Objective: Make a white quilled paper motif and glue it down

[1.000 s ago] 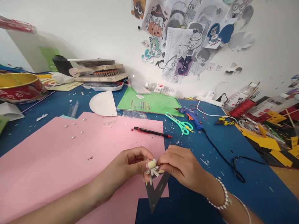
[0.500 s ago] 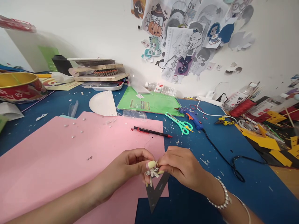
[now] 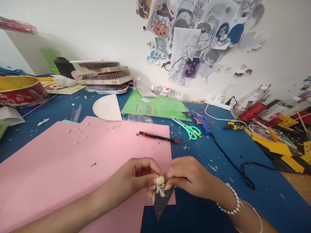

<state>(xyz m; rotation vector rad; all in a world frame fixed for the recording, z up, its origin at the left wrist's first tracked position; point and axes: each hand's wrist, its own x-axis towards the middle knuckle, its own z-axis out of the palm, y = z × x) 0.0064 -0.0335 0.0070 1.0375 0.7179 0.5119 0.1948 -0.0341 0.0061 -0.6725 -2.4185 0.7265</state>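
Note:
Between both hands is a small white piece with curled loops and thin tails [image 3: 160, 191], like a little bow; the fingers hide its upper part. My left hand [image 3: 143, 176] pinches it from the left, with the thumb in front. My right hand [image 3: 186, 174] is closed at its upper right, thumb and fingertips pressed together against it. Right beneath the hands lies a dark grey triangular ruler [image 3: 159, 210], partly covered by them. It rests across the edge of the pink sheet [image 3: 114, 181] and the blue table [image 3: 206, 213].
Beyond the hands lie a black-and-red pen [image 3: 157, 137], turquoise scissors [image 3: 188, 127] and a blue glue gun [image 3: 202, 123] with its black cord [image 3: 228, 161]. Several pearl beads [image 3: 77, 128] dot the pink sheet. A green sheet [image 3: 160, 103] and a white half-disc [image 3: 107, 108] sit farther back.
Both hands have moved slightly down with the white looped piece, which now overlaps more of the ruler. Everything else on the table stays put.

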